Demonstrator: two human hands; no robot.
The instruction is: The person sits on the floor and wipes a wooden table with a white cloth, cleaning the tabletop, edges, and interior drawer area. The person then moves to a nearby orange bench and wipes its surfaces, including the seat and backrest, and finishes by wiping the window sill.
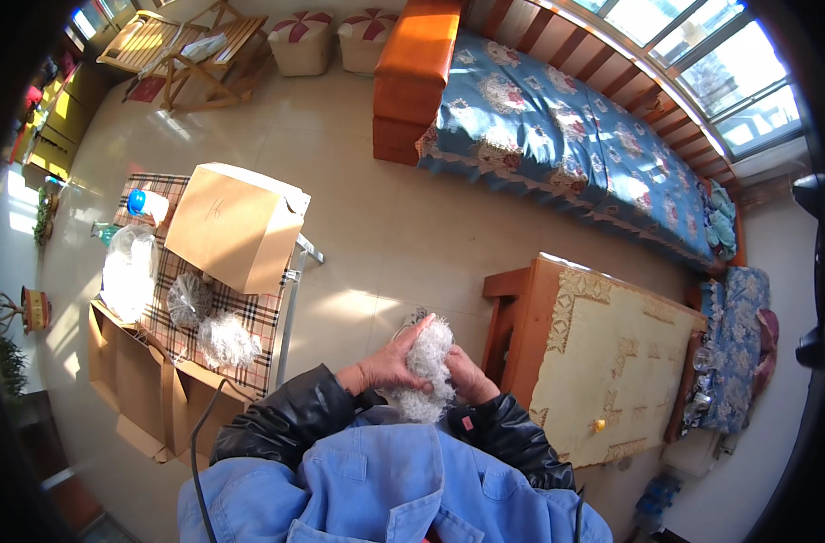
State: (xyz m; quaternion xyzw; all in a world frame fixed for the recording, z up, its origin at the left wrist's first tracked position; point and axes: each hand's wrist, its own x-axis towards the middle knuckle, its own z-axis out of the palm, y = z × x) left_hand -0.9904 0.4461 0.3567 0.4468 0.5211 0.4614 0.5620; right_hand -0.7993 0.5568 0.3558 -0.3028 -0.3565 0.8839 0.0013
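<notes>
A shaggy white-grey bundle of fibre or yarn point(426, 380) is held close in front of my chest. My left hand point(393, 363) grips its left side, with the thumb lying across its lower part. Against its right side is my right hand point(470, 378), fingers curled and partly hidden by the bundle. A small dark grey tuft point(419, 315) shows at the top, beyond the left fingertips. To the left, a loose white tangled bundle point(229, 341) lies on a table with a checked cloth point(266, 319), next to a dark grey bundle point(189, 300) that seems to be in clear plastic.
The checked table also bears a closed cardboard box point(222, 224), a filled clear plastic bag point(129, 271) and a blue-capped container point(148, 205). An open cardboard box point(138, 380) stands at its near side. On the right is a wooden table with a yellowish cloth point(589, 380).
</notes>
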